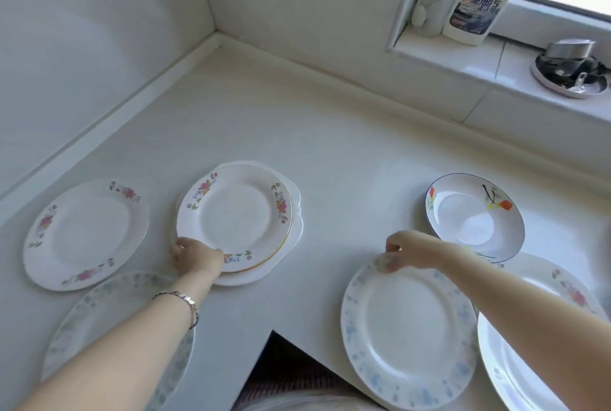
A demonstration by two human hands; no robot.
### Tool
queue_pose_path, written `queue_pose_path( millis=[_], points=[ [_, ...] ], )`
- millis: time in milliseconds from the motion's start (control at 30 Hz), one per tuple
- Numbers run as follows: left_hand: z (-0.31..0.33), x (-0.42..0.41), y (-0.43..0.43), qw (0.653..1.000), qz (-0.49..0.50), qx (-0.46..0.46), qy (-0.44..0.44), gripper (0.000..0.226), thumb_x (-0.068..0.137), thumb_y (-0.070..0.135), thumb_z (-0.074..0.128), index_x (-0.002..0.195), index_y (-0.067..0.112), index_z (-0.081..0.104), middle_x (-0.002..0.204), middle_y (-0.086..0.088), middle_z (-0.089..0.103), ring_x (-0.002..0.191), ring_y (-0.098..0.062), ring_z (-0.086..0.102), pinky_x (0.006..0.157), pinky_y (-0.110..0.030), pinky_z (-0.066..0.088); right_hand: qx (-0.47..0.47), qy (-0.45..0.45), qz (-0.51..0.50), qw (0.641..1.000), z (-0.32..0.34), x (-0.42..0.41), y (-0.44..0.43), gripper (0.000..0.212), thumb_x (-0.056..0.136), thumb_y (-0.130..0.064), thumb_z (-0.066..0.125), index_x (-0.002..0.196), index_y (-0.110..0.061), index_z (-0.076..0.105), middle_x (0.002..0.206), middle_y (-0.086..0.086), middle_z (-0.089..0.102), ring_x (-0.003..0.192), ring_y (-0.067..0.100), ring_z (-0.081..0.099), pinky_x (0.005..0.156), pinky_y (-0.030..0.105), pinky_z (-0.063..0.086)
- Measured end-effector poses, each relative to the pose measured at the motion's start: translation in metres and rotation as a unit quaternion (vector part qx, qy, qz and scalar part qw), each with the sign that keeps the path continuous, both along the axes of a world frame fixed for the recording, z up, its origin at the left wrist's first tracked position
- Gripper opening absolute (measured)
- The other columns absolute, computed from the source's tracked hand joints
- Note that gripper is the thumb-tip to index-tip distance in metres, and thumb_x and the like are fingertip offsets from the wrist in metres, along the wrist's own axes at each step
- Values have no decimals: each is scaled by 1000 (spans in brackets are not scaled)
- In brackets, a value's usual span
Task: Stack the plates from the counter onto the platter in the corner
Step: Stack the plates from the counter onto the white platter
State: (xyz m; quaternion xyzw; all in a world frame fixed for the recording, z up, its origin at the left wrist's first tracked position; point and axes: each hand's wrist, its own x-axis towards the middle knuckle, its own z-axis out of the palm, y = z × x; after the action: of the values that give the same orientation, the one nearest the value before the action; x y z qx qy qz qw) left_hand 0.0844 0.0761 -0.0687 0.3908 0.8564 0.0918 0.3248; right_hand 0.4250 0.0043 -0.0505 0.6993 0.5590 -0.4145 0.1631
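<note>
A plain white platter [296,209] lies on the counter near the corner, with a pink-flowered plate [236,215] on top of it. My left hand [195,258] grips the near left rim of that flowered plate. My right hand [405,250] pinches the far rim of a blue-patterned plate [408,334] at the counter's front edge. A second pink-flowered plate [87,233] lies to the left, and a pale green-patterned plate [109,304] sits under my left forearm.
A deep bowl [474,217] with an orange flower stands at right, and another flowered plate [532,338] lies under my right arm. Two bottles [476,0] and a dish of metal items [570,70] sit on the window sill. The counter [330,146] has a notch at the front.
</note>
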Motion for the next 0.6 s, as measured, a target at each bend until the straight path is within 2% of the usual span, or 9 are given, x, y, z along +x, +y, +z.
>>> queue_pose_path(
  millis=[100, 233, 300, 400, 433, 467, 533, 567, 600],
  points=[
    [0, -7, -1, 1000, 7, 7, -13, 74, 78, 1, 68, 139, -7, 27, 147, -24, 26, 133, -40, 31, 107, -40, 33, 14, 30, 31, 999, 28, -4, 22, 21, 78, -30, 69, 69, -30, 50, 85, -3, 58, 62, 13, 49, 54, 22, 39],
    [-1, -17, -1, 999, -24, 22, -23, 63, 76, 4, 68, 133, -1, 41, 143, -21, 38, 130, -36, 36, 103, -39, 39, 111, 59, 22, 992, 70, -14, 56, 19, 78, -17, 70, 70, -26, 55, 73, -5, 59, 54, 3, 49, 40, 7, 36],
    [-1, -21, -3, 999, -31, 30, -17, 58, 77, 7, 66, 131, 1, 45, 141, -20, 42, 128, -36, 37, 102, -40, 40, 169, 118, -59, 977, 84, -15, 71, 21, 76, -13, 73, 67, -25, 57, 68, -1, 63, 43, 0, 51, 40, 11, 40],
    [6, -20, -4, 996, 1, 88, -13, 49, 88, 17, 55, 132, -1, 43, 141, -20, 36, 129, -36, 34, 103, -41, 36, 221, 232, -242, 916, 87, -23, 86, 16, 74, -7, 74, 69, -16, 63, 62, 2, 64, 38, 3, 54, 47, 20, 47],
    [10, -19, -3, 991, 6, 127, -51, 41, 93, 23, 49, 126, -1, 49, 133, -20, 42, 122, -35, 41, 100, -41, 37, 220, 263, -292, 893, 82, -31, 89, 14, 74, -6, 74, 71, -14, 63, 63, 3, 63, 40, 5, 56, 48, 20, 49],
    [17, -16, -2, 980, 19, 154, -128, 34, 96, 29, 42, 114, 3, 55, 116, -18, 52, 107, -32, 52, 92, -40, 42, 212, 286, -332, 873, 75, -41, 92, 12, 75, -6, 73, 72, -13, 63, 65, 5, 63, 44, 9, 58, 49, 21, 50],
    [29, -13, 2, 947, 54, 136, -287, 36, 98, 38, 35, 91, 11, 57, 84, -9, 60, 76, -24, 59, 67, -33, 49, 187, 318, -396, 840, 56, -66, 94, 11, 77, -7, 71, 72, -11, 62, 69, 8, 60, 51, 14, 58, 47, 20, 50],
    [32, -14, 4, 942, 49, 108, -313, 34, 98, 38, 37, 89, 12, 58, 81, -8, 62, 75, -25, 60, 62, -30, 50, 171, 334, -425, 824, 46, -80, 94, 11, 79, -7, 69, 72, -10, 60, 69, 8, 58, 54, 16, 56, 45, 19, 50],
    [34, -17, 6, 954, 21, 93, -283, 28, 96, 33, 42, 90, 11, 58, 85, -9, 63, 81, -26, 62, 63, -29, 50, 154, 346, -449, 809, 35, -94, 94, 12, 80, -7, 68, 72, -10, 59, 70, 9, 57, 57, 18, 55, 44, 18, 50]
  ],
)
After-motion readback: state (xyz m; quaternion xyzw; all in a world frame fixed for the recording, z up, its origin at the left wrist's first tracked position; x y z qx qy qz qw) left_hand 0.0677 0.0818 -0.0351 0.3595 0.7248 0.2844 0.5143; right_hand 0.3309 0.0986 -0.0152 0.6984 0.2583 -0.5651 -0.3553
